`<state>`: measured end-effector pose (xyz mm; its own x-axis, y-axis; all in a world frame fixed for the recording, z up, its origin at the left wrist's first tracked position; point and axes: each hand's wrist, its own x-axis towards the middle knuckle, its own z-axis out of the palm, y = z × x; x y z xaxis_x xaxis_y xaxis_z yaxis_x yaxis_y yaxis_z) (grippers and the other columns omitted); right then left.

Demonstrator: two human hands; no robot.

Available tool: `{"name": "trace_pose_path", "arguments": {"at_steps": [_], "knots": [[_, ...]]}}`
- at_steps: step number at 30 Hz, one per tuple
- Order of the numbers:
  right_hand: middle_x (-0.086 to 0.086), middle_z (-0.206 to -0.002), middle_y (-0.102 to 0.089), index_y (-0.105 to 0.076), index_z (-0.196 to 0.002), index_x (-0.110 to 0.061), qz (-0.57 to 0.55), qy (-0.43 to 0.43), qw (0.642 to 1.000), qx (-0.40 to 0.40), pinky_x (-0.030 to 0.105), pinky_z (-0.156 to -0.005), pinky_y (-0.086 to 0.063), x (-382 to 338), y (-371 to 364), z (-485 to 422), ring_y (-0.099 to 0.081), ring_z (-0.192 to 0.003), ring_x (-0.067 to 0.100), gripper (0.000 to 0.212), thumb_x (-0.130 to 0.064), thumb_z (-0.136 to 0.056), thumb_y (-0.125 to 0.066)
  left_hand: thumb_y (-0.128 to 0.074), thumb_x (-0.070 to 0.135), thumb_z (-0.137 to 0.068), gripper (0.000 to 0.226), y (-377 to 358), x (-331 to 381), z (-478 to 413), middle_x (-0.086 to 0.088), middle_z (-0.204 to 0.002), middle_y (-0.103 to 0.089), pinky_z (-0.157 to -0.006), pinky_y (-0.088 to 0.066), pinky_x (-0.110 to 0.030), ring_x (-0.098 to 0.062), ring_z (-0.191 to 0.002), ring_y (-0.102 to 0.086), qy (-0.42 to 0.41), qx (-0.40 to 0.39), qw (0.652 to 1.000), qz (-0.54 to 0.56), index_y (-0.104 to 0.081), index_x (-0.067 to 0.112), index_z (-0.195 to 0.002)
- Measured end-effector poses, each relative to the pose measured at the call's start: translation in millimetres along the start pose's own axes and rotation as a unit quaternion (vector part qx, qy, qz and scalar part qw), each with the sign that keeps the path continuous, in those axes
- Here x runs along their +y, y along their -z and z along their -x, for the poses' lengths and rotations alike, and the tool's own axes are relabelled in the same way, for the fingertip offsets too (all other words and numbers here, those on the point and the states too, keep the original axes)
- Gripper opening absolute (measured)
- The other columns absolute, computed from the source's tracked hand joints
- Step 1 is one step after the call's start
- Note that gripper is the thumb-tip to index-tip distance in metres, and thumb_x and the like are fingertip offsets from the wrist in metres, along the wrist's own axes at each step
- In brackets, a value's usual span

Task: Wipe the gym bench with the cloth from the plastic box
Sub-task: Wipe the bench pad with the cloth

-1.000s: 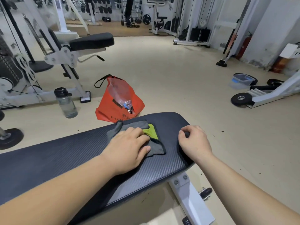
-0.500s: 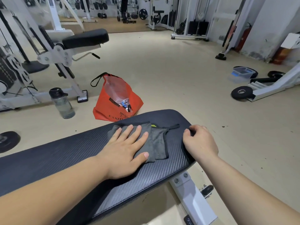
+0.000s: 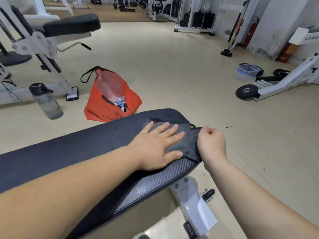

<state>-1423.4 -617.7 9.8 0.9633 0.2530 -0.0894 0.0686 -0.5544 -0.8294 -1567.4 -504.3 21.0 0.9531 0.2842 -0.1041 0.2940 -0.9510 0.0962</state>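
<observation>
The grey cloth [image 3: 185, 142] lay on the far end of the bench [image 3: 86, 152]. The left hand [image 3: 155, 144] pressed it flat with fingers spread. The right hand [image 3: 211, 142] was clenched, pinching its edge. The cloth looked soft and light; it would probably bunch easily, so a flat palm seemed best.

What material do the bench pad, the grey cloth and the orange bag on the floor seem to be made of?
Bench pad: probably vinyl or synthetic leather, matte black with a fine woven-look embossed texture.
Grey cloth: likely microfibre, soft and matte, with a fuzzy nap; a yellow-green patch shows near its edge.
Orange bag: seemingly non-woven fabric, dull and creased, with black strap handles.
</observation>
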Motion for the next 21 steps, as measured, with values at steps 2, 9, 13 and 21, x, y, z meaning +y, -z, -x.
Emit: {"name": "trace_pose_path", "arguments": {"at_steps": [2,9,13,21], "knots": [[0.002,-0.087,-0.058,-0.053,-0.081,-0.019,-0.028,-0.018,0.999,0.001,0.042,-0.080,-0.048,3,3,-1,-0.052,-0.084,0.028,0.029,-0.032,-0.101,-0.036,-0.016,0.069,-0.096,0.070,5,-24,-14,0.011,-0.169,0.006,-0.124,0.005,-0.055,-0.014,-0.155,0.009,0.072,-0.015,0.997,0.000,0.000,0.041,-0.158],[0.008,-0.107,-0.066,-0.060,-0.087,-0.020,0.022,0.022,0.999,-0.009,0.041,-0.084,-0.050,-5,4,0,-0.061,-0.098,0.034,0.028,-0.035,-0.097,-0.039,-0.014,0.064,-0.097,0.067,-7,46,4,0.009,-0.170,0.006,-0.121,0.010,-0.058,-0.018,-0.155,0.012,0.052,0.002,0.998,0.036,-0.004,0.039,-0.158],[0.005,-0.117,-0.066,-0.069,-0.102,-0.023,0.152,0.074,0.984,-0.060,0.041,-0.093,-0.051,-12,6,11,-0.063,-0.108,0.032,0.032,-0.038,-0.093,-0.043,-0.021,0.062,-0.100,0.063,-8,28,59,0.013,-0.169,0.004,-0.124,0.012,-0.049,-0.012,-0.155,0.013,-0.105,0.008,0.994,-0.007,-0.005,0.043,-0.158],[0.001,-0.118,-0.063,-0.072,-0.110,-0.024,0.189,0.258,0.941,-0.110,0.039,-0.095,-0.049,-41,-11,44,-0.055,-0.120,0.025,0.027,-0.033,-0.098,-0.050,-0.017,0.063,-0.099,0.062,-1,-66,58,0.014,-0.169,0.002,-0.124,0.005,-0.053,-0.013,-0.155,0.008,0.218,0.009,0.975,0.042,-0.006,0.044,-0.157]]}}
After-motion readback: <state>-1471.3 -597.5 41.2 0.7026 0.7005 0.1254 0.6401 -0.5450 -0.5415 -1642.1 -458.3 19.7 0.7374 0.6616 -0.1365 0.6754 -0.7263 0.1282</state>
